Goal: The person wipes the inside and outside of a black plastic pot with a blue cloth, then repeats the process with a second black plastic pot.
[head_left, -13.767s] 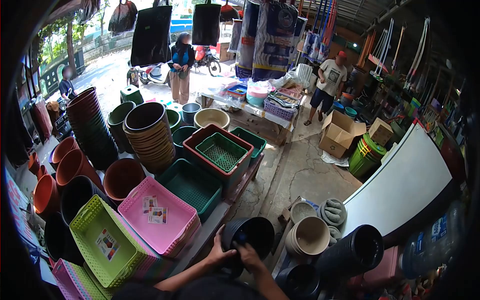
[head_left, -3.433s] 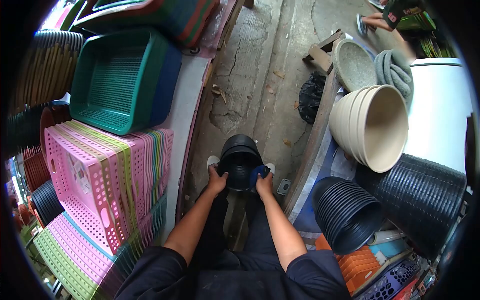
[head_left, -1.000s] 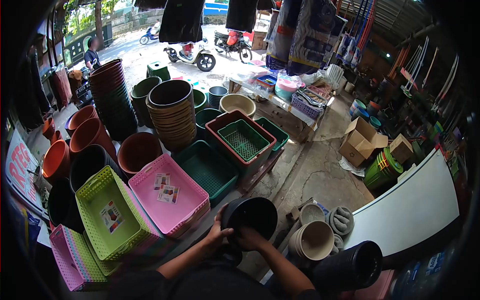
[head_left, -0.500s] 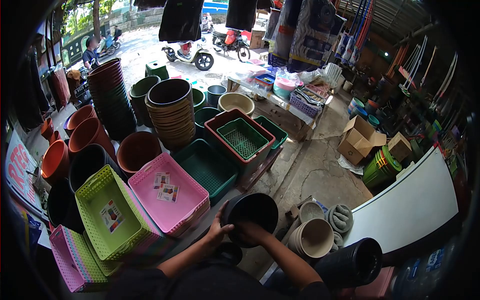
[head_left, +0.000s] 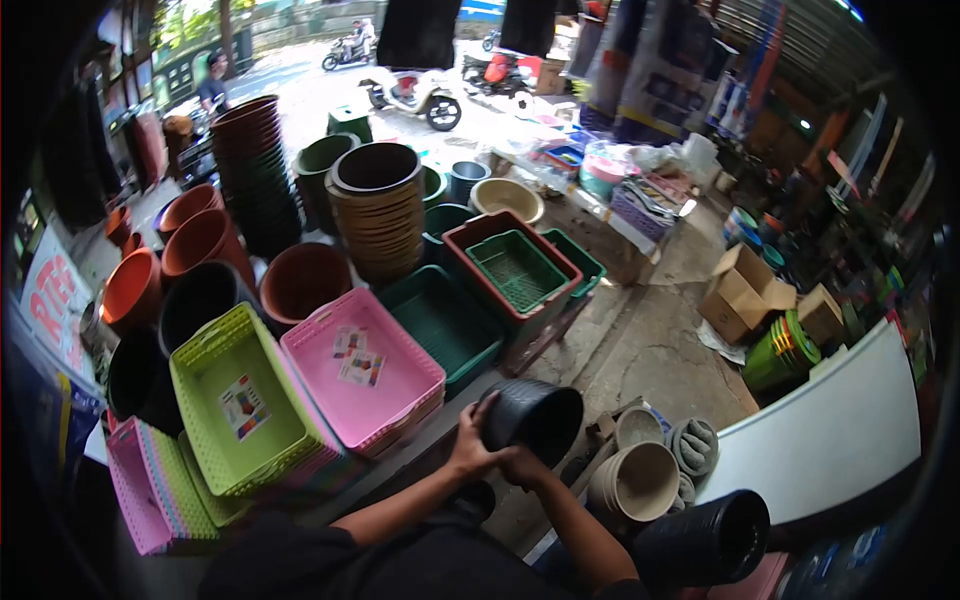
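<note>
A black plastic plant pot (head_left: 545, 425) is tilted on its side in front of me, its mouth facing right. My left hand (head_left: 474, 438) is wrapped round its closed left end. At the pot's lower edge, close beside the left hand, my right hand (head_left: 524, 466) grips it; some of its fingers are hidden. Left of the pot lies a pink plastic basket (head_left: 400, 390) with printed labels inside, beside a lime green basket (head_left: 215, 375). To the right are beige pots (head_left: 640, 480) and a black stack of pots (head_left: 690, 540) lying on its side.
Brown stacked pots (head_left: 375, 220), terracotta-coloured pots (head_left: 205, 245) and a dark green basket (head_left: 440, 320) fill the left side. A cardboard box (head_left: 740, 290) stands on the concrete floor beyond a white panel (head_left: 830, 430). Outside, a scooter (head_left: 415, 100) is parked; a person (head_left: 213, 85) is at far left.
The pot has turned from facing up towards me to facing right. My right hand has moved from the pot's opening to its lower edge, beside my left. The camera view has shifted left.
</note>
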A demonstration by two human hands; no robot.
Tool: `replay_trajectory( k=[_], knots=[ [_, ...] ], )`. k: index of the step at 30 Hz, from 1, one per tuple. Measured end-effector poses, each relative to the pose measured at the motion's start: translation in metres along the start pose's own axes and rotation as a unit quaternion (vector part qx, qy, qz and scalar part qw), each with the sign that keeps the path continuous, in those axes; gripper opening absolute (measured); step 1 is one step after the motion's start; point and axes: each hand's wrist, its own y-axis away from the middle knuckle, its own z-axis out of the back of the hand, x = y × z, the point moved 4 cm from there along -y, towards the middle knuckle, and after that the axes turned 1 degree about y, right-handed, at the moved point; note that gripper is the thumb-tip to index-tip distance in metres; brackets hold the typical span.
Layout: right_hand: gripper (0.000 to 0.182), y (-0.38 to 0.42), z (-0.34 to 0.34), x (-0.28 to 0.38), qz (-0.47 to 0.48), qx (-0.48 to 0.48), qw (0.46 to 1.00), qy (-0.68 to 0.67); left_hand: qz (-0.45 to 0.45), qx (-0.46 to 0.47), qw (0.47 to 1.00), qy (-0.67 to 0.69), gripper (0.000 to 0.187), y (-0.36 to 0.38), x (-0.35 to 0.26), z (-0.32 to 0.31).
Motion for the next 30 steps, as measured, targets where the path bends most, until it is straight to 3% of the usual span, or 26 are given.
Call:
replay_trajectory(
  k=[1, 2, 3, 5, 6, 9, 11, 12, 13, 14, 15, 16, 17, 18, 20, 22, 24, 25, 30],
  knots=[
    [0.055, 0.008, 0.007, 0.014, -0.144, 0.163, 0.941, -0.26, 0.008, -0.005, 1.0, -0.025, 0.114, 0.004, 0.001, -0.005],
    [0.057, 0.004, 0.007, 0.012, -0.164, 0.056, 0.868, -0.465, 0.017, -0.016, 0.998, -0.05, 0.114, 0.007, 0.0, -0.006],
    [0.059, 0.001, 0.004, 0.007, -0.184, -0.048, 0.746, -0.638, 0.013, -0.01, 0.999, -0.038, 0.113, 0.01, -0.002, -0.01],
    [0.062, -0.005, 0.023, 0.005, -0.036, -0.072, 0.69, -0.72, 0.007, -0.004, 0.999, -0.038, 0.112, 0.018, -0.014, -0.017],
    [0.063, 0.004, 0.031, 0.014, -0.026, -0.011, 0.629, -0.777, 0.004, 0.012, 0.999, -0.052, 0.111, 0.02, -0.022, -0.021],
    [0.062, 0.001, 0.019, 0.002, -0.01, -0.026, 0.615, -0.788, 0.012, 0.02, 0.997, -0.072, 0.109, 0.019, -0.038, -0.021],
    [0.059, 0.009, 0.004, -0.024, -0.086, -0.082, 0.671, -0.732, 0.002, 0.015, 0.998, -0.065, 0.108, 0.019, -0.042, -0.023],
    [0.053, 0.022, 0.002, -0.036, -0.11, -0.111, 0.771, -0.618, 0.002, 0.012, 0.998, -0.056, 0.108, 0.018, -0.044, -0.019],
    [0.049, 0.03, 0.008, -0.035, -0.069, -0.068, 0.887, -0.451, 0.004, 0.006, 0.999, -0.051, 0.108, 0.019, -0.041, -0.019],
    [0.045, 0.04, 0.012, -0.026, -0.029, -0.012, 0.964, -0.264, 0.022, 0.01, 0.997, -0.069, 0.109, 0.02, -0.039, -0.017],
    [0.041, 0.046, 0.008, -0.018, -0.085, 0.064, 0.918, -0.383, 0.036, 0.025, 0.996, -0.074, 0.109, 0.021, -0.039, -0.014],
    [0.041, 0.048, 0.006, -0.02, -0.095, 0.061, 0.917, -0.383, 0.05, 0.038, 0.995, -0.078, 0.11, 0.025, -0.04, -0.01],
    [0.041, 0.048, 0.007, -0.02, -0.004, 0.094, 0.984, -0.151, 0.059, 0.053, 0.994, -0.081, 0.108, 0.027, -0.04, -0.008],
    [0.04, 0.049, 0.005, -0.023, 0.083, 0.123, 0.985, 0.093, 0.065, 0.071, 0.992, -0.082, 0.106, 0.029, -0.037, -0.007],
    [0.038, 0.072, 0.007, -0.028, 0.134, 0.008, 0.945, 0.298, 0.068, 0.099, 0.989, -0.09, 0.105, 0.033, -0.035, -0.002],
    [0.038, 0.075, 0.011, -0.048, 0.064, -0.066, 0.916, 0.391, 0.119, 0.128, 0.982, -0.072, 0.106, 0.029, -0.041, 0.003],
    [0.045, 0.073, 0.021, -0.065, -0.02, -0.064, 0.909, 0.411, 0.147, 0.148, 0.976, -0.067, 0.109, 0.026, -0.042, 0.004],
    [0.049, 0.065, 0.03, -0.059, 0.076, -0.179, 0.891, 0.411, 0.144, 0.152, 0.976, -0.065, 0.109, 0.023, -0.041, 0.002],
    [0.047, 0.048, 0.026, -0.049, 0.066, -0.191, 0.888, 0.413, 0.098, 0.112, 0.988, -0.04, 0.11, 0.011, -0.028, 0.003]
  ],
)
